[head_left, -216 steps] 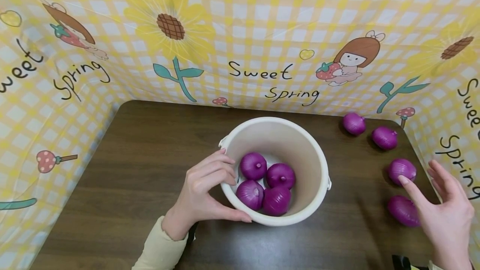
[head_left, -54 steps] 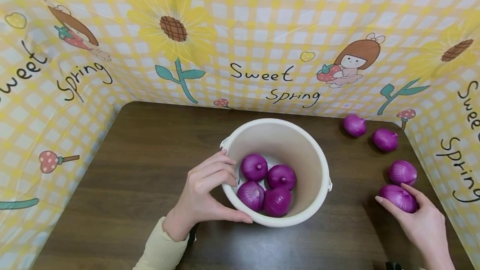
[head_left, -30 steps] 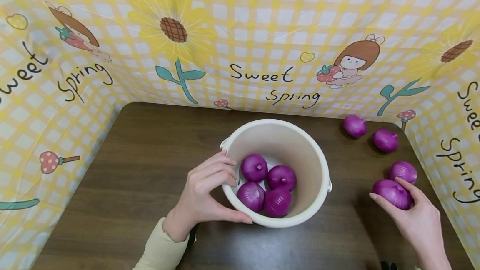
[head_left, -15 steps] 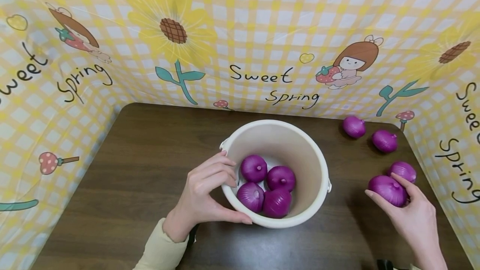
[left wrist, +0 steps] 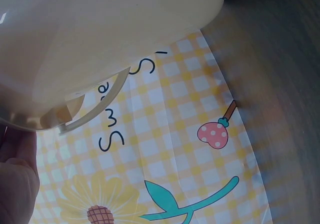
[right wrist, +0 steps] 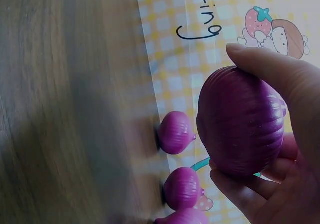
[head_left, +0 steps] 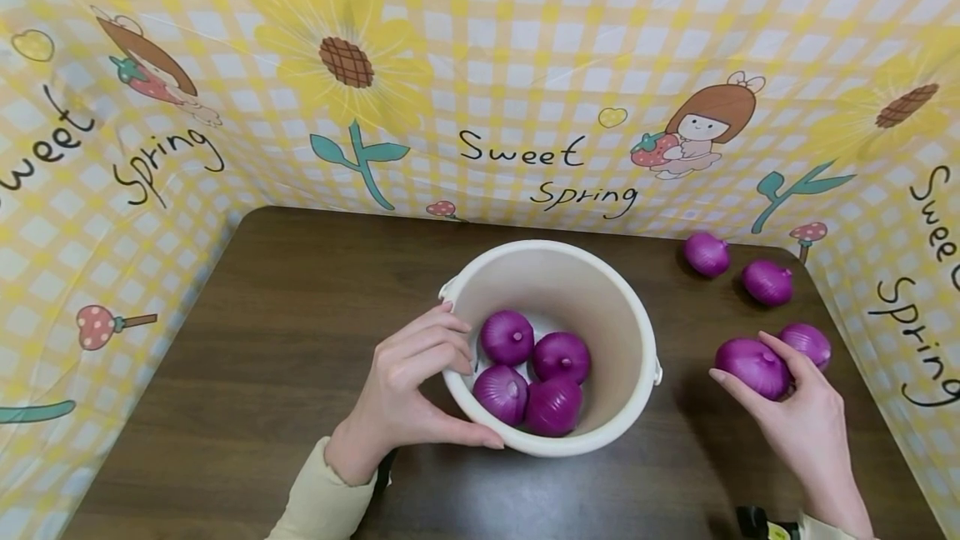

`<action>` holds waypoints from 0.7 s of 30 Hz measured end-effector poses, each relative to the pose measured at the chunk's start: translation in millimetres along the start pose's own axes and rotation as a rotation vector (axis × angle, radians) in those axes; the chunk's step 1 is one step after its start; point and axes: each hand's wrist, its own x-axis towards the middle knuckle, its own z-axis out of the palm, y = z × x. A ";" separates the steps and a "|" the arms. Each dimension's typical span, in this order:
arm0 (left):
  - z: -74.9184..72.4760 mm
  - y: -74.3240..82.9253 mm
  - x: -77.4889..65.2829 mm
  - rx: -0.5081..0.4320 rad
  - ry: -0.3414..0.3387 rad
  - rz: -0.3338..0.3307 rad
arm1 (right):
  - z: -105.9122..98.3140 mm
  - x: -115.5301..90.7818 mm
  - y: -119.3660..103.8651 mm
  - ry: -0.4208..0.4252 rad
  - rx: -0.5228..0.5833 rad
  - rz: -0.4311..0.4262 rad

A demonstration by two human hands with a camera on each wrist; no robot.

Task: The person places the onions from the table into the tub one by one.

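Observation:
A cream bucket (head_left: 607, 432) stands mid-table with several purple onions (head_left: 553, 403) inside, on its bottom. My left hand (head_left: 412, 382) grips its left rim, thumb at the front and fingers along the side; the left wrist view shows the bucket's outer wall (left wrist: 125, 24) and part of that hand (left wrist: 17, 184). In my right hand (head_left: 798, 407) is another purple onion (head_left: 752, 368), held between thumb and fingers right of the bucket. The right wrist view shows this onion (right wrist: 241, 121) raised off the table, with the thumb over one side and fingers under the other.
Three more onions lie along the table's right side: one (head_left: 806, 345) just behind the held onion, one (head_left: 767, 282) farther back, and one (head_left: 707, 254) near the back edge. A checked cloth (head_left: 510, 48) rises around the brown table (head_left: 300, 340). The bucket's handle (left wrist: 102, 104) hangs at its side.
My right hand first hovered by the right-hand onions, then took hold of the nearest one. It has since moved left and slightly back with it, toward the bucket. The left hand has stayed put.

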 end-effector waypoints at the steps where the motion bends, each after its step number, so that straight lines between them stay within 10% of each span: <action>1: 0.0 0.0 0.0 0.000 0.000 0.000 | 0.5 0.1 -0.6 0.001 0.004 -0.003; 21: 0.1 0.1 -0.6 0.001 0.000 -0.001 | 4.6 -1.2 -13.9 0.032 0.030 -0.035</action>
